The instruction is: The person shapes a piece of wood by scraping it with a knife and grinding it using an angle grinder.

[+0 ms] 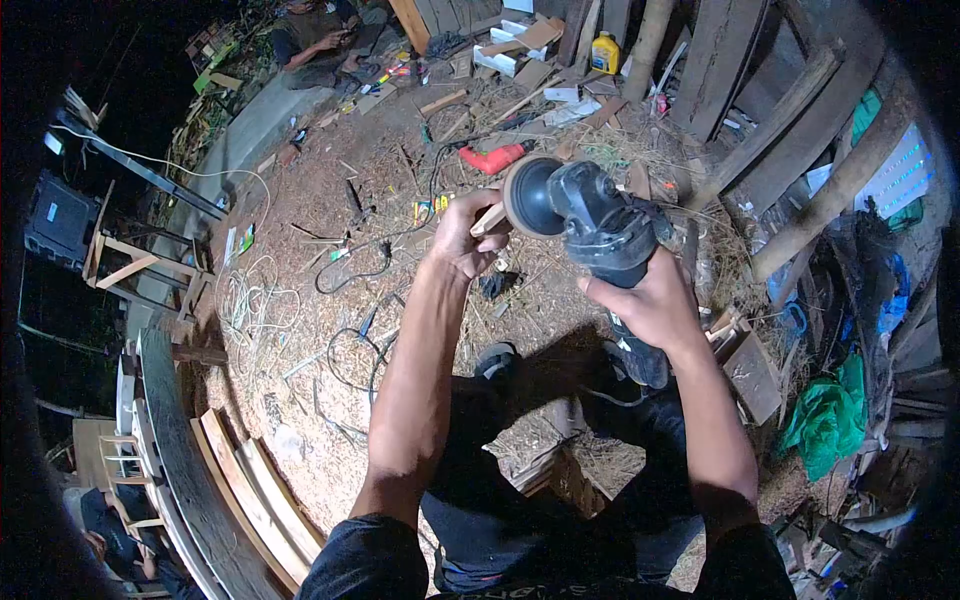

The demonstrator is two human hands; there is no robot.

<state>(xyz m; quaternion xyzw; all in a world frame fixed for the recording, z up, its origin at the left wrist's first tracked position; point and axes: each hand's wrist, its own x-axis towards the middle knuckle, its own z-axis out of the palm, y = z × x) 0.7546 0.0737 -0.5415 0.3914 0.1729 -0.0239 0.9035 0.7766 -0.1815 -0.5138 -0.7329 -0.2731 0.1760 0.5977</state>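
My right hand (645,300) is wrapped round the dark body of an angle grinder (600,225), its thumb lying across the housing. A round sanding disc (532,197) with a black backing sits at the tool's left end. In my left hand (468,232) is a small piece of light wood (488,220), pinched between thumb and fingers. The wood is at the left edge of the disc; whether they touch I cannot tell.
A red power tool (492,157) lies on the ground beyond the disc. Cables (350,275) run over the shavings. Long boards (255,490) lie lower left, a green bag (828,420) lower right. One person (315,45) sits upper left, another (120,530) is lower left.
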